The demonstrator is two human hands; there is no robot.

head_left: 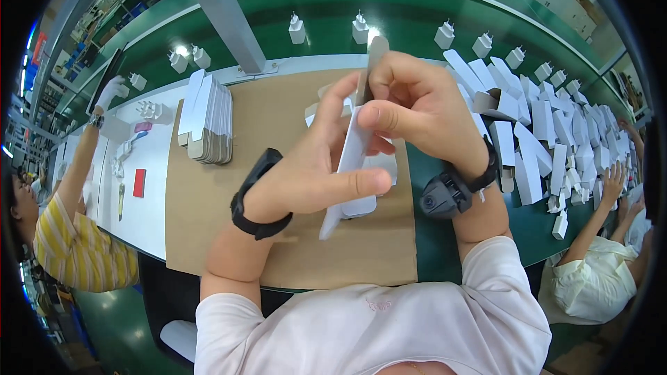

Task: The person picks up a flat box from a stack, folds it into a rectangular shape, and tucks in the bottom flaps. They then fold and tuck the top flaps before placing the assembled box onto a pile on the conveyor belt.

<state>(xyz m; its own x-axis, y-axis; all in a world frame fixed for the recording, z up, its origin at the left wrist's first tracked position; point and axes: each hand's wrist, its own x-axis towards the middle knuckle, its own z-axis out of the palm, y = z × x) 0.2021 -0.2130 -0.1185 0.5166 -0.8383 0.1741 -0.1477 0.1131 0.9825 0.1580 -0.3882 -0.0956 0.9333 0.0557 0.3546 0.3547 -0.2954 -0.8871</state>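
Item, in both hands: one slim flat carton of white card (353, 144), greyish along its narrow edge, held raised and tilted above a large brown cardboard sheet (292, 260).
Left hand (313, 160): closed around the carton's lower half, fingers bent behind it, thumb stretched across its front; black strap with dark device (258, 198) at the wrist.
Right hand (420, 107): thumb pressed on the carton's near face, fingers curled beyond, pinching its upper half; black wrist strap with dark rounded device (447, 194).
On the sheet, to the left: one neat stack of flat white cartons (207, 121). Beneath the hands: further white card pieces, partly hidden.
Far side, on the green surface: white plug adapters with upright pins (297, 30), spaced in a row.
Right: a large heap of white cardboard boxes (542, 121), touched by a co-worker's bare hand (613, 182).
Left, on the white tabletop: one red rectangular object (139, 182); beyond it, another co-worker's white-gloved hand (112, 90)
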